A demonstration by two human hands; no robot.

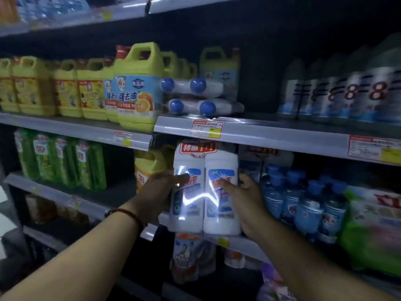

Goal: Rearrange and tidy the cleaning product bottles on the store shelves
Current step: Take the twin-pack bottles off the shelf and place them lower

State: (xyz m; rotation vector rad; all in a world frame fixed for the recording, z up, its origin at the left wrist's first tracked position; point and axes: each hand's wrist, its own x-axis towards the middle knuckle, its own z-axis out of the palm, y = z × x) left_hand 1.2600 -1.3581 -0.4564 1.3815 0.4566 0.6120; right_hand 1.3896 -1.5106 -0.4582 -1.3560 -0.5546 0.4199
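Note:
A shrink-wrapped twin pack of white bottles [206, 211] with blue labels and a red banner stands upright at the front edge of the middle shelf [152, 233]. My left hand [158, 194] grips its left side, a red cord bracelet on the wrist. My right hand [245, 200] holds its right side, thumb across the front label. The pack's tops sit just under the shelf above. On that upper shelf [271, 133] lie more white bottles with blue caps [195, 96], stacked on their sides.
Yellow jugs [136, 88] fill the upper shelf's left; dark green-capped bottles [351, 94] stand at its right. Beside the pack are a yellow jug [147, 168], green bottles [60, 161], blue bottles [303, 203] and green refill bags [373, 231]. Pouches [191, 257] hang below.

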